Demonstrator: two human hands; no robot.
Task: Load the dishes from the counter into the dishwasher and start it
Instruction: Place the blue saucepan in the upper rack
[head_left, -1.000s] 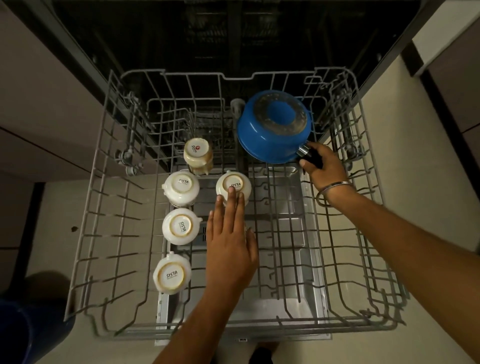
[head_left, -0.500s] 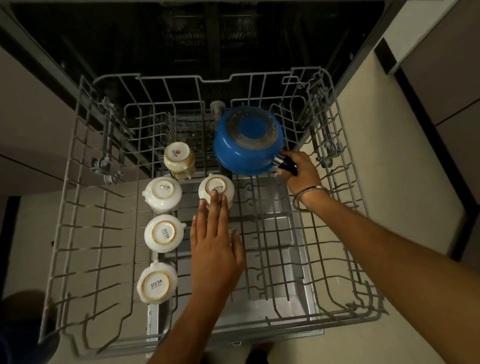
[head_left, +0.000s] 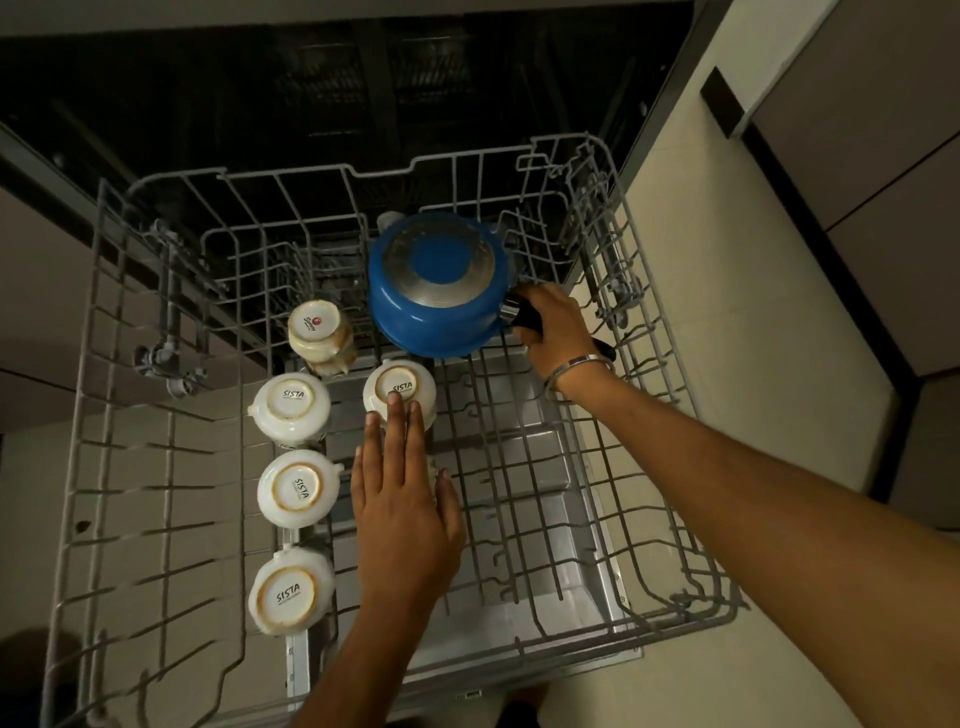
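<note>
Our right hand (head_left: 550, 325) grips the blue pot's handle (head_left: 524, 317) upper centre; left hand (head_left: 402, 499) flat, fingers touching a white cup (head_left: 399, 387)

I see a grey wire dishwasher rack (head_left: 613, 519) pulled out over the open door. Four white ceramic cups (head_left: 291, 410) sit upside down on it, three in a line down the left-centre and one just right of the farthest. A cream cup (head_left: 318, 332) stands beyond them, tilted. A blue round saucepan (head_left: 439, 291) lies inverted at the far centre.
</note>
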